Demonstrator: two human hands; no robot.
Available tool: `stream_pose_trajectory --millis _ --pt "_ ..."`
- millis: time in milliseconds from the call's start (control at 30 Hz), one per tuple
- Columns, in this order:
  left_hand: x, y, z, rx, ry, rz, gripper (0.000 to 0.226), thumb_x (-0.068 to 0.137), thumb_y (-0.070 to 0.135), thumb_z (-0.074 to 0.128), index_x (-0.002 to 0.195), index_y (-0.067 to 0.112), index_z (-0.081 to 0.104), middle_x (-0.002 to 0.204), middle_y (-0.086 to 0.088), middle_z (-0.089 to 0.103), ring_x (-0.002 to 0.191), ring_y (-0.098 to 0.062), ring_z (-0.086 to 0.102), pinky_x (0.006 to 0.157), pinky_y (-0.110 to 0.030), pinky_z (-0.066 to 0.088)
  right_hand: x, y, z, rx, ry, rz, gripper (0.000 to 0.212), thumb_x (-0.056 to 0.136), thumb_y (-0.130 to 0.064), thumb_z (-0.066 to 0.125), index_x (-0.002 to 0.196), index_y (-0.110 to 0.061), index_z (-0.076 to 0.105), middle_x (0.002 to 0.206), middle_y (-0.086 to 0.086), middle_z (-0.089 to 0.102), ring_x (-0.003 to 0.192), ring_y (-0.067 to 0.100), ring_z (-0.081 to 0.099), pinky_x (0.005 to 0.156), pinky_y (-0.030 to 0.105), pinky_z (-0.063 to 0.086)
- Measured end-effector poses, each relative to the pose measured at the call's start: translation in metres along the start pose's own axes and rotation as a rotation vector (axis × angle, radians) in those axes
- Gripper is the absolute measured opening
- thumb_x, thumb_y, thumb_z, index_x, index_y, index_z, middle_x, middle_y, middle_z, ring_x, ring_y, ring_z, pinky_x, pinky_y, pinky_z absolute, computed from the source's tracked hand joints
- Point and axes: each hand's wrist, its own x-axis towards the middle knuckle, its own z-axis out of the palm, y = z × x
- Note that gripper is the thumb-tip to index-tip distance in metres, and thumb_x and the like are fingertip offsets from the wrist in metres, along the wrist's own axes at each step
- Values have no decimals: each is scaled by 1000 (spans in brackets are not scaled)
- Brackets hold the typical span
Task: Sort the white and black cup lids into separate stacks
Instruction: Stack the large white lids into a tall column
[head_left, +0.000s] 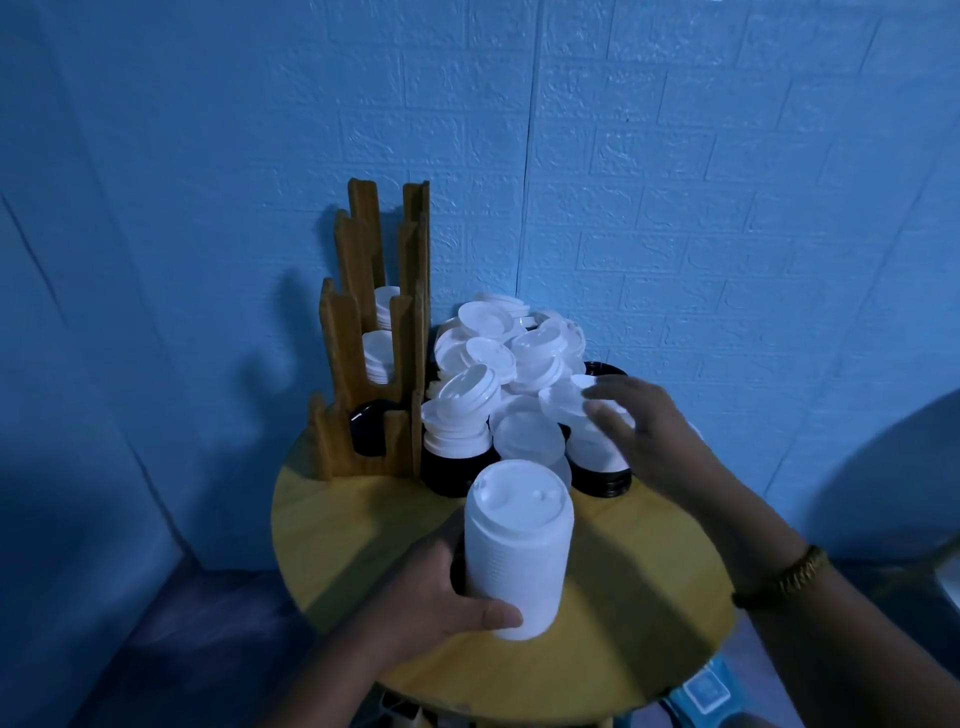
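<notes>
On a round yellow wooden table (332, 525), seen from the head camera, the left hand (441, 597) wraps a tall stack of white lids (514, 551) near the table's centre, thumb across the front of the stack's base and the fingers hidden behind it. At about one o'clock from that stack, the right hand (649, 441) reaches over the loose heap, fingers spread wide and slightly blurred, touching or just above a white lid; whether it grips one cannot be told. A gold bracelet (800, 571) sits on that wrist.

At twelve o'clock lies a jumbled pile of white lids (498, 353), tilted every way, resting on shorter stacks with black lids (447, 473) at the bottom; another black stack (602, 480) shows beneath the right hand.

At eleven o'clock stands a stepped wooden lid holder (358, 332) against the blue wall (675, 182). Its two rear slots hold white lids (379, 358), stacked; the front, lowest slot holds black lids (369, 426).
</notes>
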Motion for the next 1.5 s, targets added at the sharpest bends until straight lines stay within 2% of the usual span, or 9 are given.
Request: stream_pose_trajectory --millis 233,367,467,633,733,833,967,1200,1500 --pt "2 -2 -1 -1 6 16 84 64 44 93 132 56 46 123 38 61 115 10 59 101 -29 52 37 41 8 -379 -119 75 50 98 -56 30 63 -20 34 65 -3 44 71 15 45 74 36 31" --pt "1 -5 0 0 8 32 85 65 44 94 134 56 46 127 35 61 118 9 58 101 -30 51 28 34 6 -183 18 -19 17 99 -28 56 90 -26 71 94 -16 67 95 9 58 82 33 42" --pt "2 -7 0 14 12 39 83 66 45 94 132 55 46 124 38 61 116 11 58 97 -24 51 5 11 -7 167 241 68 13 93 -14 67 100 -24 70 96 -17 68 87 1 58 75 12 42" --pt "1 -7 -1 14 7 35 79 66 42 95 129 56 47 121 44 58 113 15 57 89 -16 48 -61 -4 -7 767 144 550 15 96 -6 61 107 -15 56 77 9 57 64 19 53 63 36 49" --pt "1 -5 0 -13 -1 39 80 65 43 93 128 55 46 119 47 56 112 18 55 84 -9 46 -91 11 8 463 -76 764 15 99 -16 58 113 -20 55 91 11 65 74 24 61 76 47 55" --pt "-1 -2 -1 -34 -12 31 79 62 47 92 126 54 46 115 49 57 110 19 55 83 -7 46 -100 15 15 9 -137 669 25 99 -34 55 122 -25 51 94 -1 65 80 16 63 71 34 51" --pt "0 -4 1 -59 -13 44 91 58 56 95 136 50 47 130 32 62 121 6 58 101 -29 50 -97 12 16 -338 -177 539 40 101 -42 48 136 -24 47 131 2 55 112 22 57 85 34 48" --pt "0 -5 1 -40 1 52 90 60 52 95 137 51 47 130 29 63 122 3 59 102 -30 50 -83 6 18 -319 -597 192 69 96 -34 60 155 -31 24 161 -14 14 149 10 15 117 26 20" --pt "-1 -4 1 -23 11 74 88 62 54 94 136 52 47 129 30 63 121 5 59 104 -37 51 -85 13 8 -214 -266 227 74 74 -67 67 140 -41 45 137 -11 44 131 17 42 101 30 39"
